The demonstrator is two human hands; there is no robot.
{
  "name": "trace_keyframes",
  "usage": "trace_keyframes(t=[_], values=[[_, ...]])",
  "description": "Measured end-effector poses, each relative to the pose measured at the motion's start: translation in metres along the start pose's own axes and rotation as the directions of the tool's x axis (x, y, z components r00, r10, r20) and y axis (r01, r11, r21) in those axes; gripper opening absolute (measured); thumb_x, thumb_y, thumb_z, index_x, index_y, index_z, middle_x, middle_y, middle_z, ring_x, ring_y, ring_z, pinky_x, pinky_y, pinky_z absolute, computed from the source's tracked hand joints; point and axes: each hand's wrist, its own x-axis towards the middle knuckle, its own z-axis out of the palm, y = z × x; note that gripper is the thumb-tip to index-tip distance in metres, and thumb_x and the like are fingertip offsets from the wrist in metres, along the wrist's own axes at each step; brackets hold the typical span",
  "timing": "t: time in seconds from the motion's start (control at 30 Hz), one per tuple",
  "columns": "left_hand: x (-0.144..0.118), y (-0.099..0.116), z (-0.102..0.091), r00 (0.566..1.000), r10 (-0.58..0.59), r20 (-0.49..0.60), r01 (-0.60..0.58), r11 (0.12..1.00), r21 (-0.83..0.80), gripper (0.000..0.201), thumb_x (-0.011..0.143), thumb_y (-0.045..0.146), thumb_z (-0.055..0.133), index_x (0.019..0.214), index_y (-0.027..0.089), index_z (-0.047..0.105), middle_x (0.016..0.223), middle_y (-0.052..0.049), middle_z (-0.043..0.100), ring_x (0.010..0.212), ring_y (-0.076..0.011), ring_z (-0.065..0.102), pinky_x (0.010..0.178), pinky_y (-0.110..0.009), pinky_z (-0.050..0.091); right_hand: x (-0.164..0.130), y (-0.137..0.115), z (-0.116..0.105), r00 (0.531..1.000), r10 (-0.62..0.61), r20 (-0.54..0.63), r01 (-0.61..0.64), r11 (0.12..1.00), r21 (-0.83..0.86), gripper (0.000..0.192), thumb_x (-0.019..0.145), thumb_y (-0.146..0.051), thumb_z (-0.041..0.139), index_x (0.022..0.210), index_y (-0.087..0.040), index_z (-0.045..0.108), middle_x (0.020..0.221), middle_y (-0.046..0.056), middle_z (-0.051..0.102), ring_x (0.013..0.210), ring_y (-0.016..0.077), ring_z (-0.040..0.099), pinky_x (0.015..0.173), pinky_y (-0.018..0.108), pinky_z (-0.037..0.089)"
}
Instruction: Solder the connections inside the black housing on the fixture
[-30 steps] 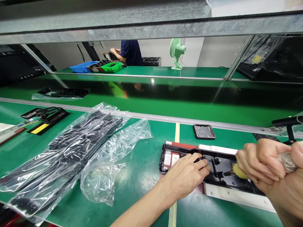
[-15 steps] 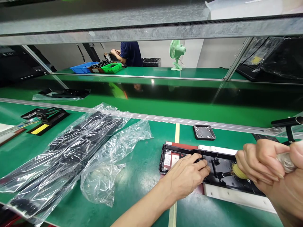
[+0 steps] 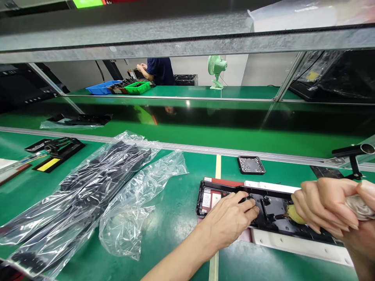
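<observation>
One long black housing (image 3: 277,208) lies beneath the left fingers (image 3: 248,204).

Factory assembly workshop, green benches (image 3: 172,218) flanking long belt-like strip (image 3: 205,139), co-worker (image 3: 161,72) working beyond, parts bins (image 3: 137,89) standing nearby, small metal pieces (image 3: 258,170) lying in tray (image 3: 252,173), black casing (image 3: 275,209) lying between white blocks (image 3: 293,242)

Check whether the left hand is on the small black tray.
No: the left hand is on the long black casing, and the small black tray lies apart, beyond it.
</observation>
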Motion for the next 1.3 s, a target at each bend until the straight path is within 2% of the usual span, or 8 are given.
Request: trace_keyframes(t=[0.3, 0.47, 0.53, 0.67, 0.73, 0.97, 1.17, 1.3], values=[[0.001, 0.000, -0.003, 1.000, -0.009, 0.025, 0.010, 0.999, -0.038, 0.033, 0.106, 0.015, 0.039, 0.135, 0.014, 0.054, 0.139, -0.003, 0.062, 0.132, -0.0246, 0.049, 0.101, -0.039, 0.055, 0.013, -0.012, 0.031, 0.988, -0.103, -0.113, 0.085, 0.984, -0.156, 0.053, 0.100, -0.055, 0.043, 0.059, -0.022, 0.049, 0.052, 0.001, 0.037, 0.045, 0.0167, 0.038, 0.043, 0.035, 0.034], [0.001, 0.000, -0.006, 0.999, -0.014, 0.042, 0.016, 0.999, -0.040, 0.033, 0.106, 0.015, 0.039, 0.136, 0.015, 0.054, 0.141, -0.003, 0.061, 0.133, -0.0244, 0.048, 0.101, -0.040, 0.055, 0.014, -0.009, 0.036, 0.968, -0.164, -0.189, 0.114, 0.962, -0.250, 0.042, 0.096, -0.036, 0.059, 0.059, -0.021, 0.044, 0.055, -0.001, 0.038, 0.046, 0.0153, 0.040, 0.043, 0.034, 0.036], [0.002, 0.000, -0.008, 0.999, -0.018, 0.045, 0.020, 0.999, -0.039, 0.033, 0.106, 0.016, 0.038, 0.135, 0.015, 0.054, 0.141, -0.003, 0.061, 0.133, -0.0243, 0.048, 0.101, -0.040, 0.055, 0.012, -0.008, 0.031, 0.972, -0.183, -0.146, 0.136, 0.948, -0.287, 0.041, 0.098, -0.033, 0.056, 0.060, -0.021, 0.044, 0.055, 0.000, 0.039, 0.047, 0.0153, 0.040, 0.044, 0.034, 0.035], [0.002, 0.001, -0.010, 0.999, -0.021, 0.042, 0.023, 0.999, -0.040, 0.033, 0.107, 0.016, 0.037, 0.135, 0.015, 0.055, 0.142, -0.001, 0.061, 0.134, -0.0237, 0.048, 0.101, -0.039, 0.055, 0.005, -0.008, 0.017, 0.979, -0.170, 0.111, 0.192, 0.953, -0.235, 0.047, 0.104, -0.042, 0.040, 0.061, -0.021, 0.042, 0.051, 0.000, 0.038, 0.045, 0.0148, 0.035, 0.043, 0.033, 0.030], [0.001, 0.001, -0.009, 0.999, -0.026, 0.043, 0.028, 0.999, -0.038, 0.033, 0.107, 0.016, 0.036, 0.135, 0.016, 0.055, 0.142, -0.001, 0.060, 0.134, -0.0237, 0.048, 0.101, -0.040, 0.055, 0.005, -0.008, 0.013, 0.967, -0.182, 0.177, 0.216, 0.956, -0.199, 0.047, 0.103, -0.041, 0.040, 0.061, -0.020, 0.039, 0.050, 0.000, 0.039, 0.044, 0.0146, 0.035, 0.044, 0.033, 0.030], [0.002, 0.001, -0.008, 0.997, -0.028, 0.066, 0.031, 0.999, -0.043, 0.033, 0.107, 0.016, 0.036, 0.134, 0.016, 0.054, 0.142, -0.001, 0.060, 0.135, -0.0239, 0.047, 0.104, -0.039, 0.053, 0.010, -0.014, 0.027, 0.972, -0.232, -0.027, 0.216, 0.938, -0.273, 0.045, 0.103, -0.035, 0.042, 0.060, -0.021, 0.044, 0.049, 0.000, 0.037, 0.043, 0.0156, 0.038, 0.040, 0.034, 0.036], [0.002, 0.002, -0.010, 0.998, -0.033, 0.059, 0.037, 0.998, -0.052, 0.034, 0.108, 0.018, 0.032, 0.134, 0.017, 0.055, 0.141, -0.001, 0.060, 0.135, -0.0238, 0.048, 0.101, -0.039, 0.054, 0.001, -0.010, 0.018, 0.975, -0.185, 0.121, 0.210, 0.949, -0.237, 0.038, 0.101, -0.033, 0.043, 0.065, -0.022, 0.045, 0.051, 0.002, 0.041, 0.045, 0.0172, 0.039, 0.042, 0.038, 0.037], [0.001, 0.002, -0.010, 0.998, -0.027, 0.061, 0.030, 0.998, -0.047, 0.034, 0.108, 0.018, 0.033, 0.134, 0.017, 0.054, 0.142, -0.001, 0.060, 0.134, -0.0243, 0.048, 0.100, -0.039, 0.054, 0.002, -0.008, 0.015, 0.957, -0.288, -0.031, 0.271, 0.929, -0.254, 0.041, 0.100, -0.036, 0.046, 0.062, -0.023, 0.046, 0.048, 0.001, 0.035, 0.040, 0.0169, 0.037, 0.036, 0.038, 0.035]])
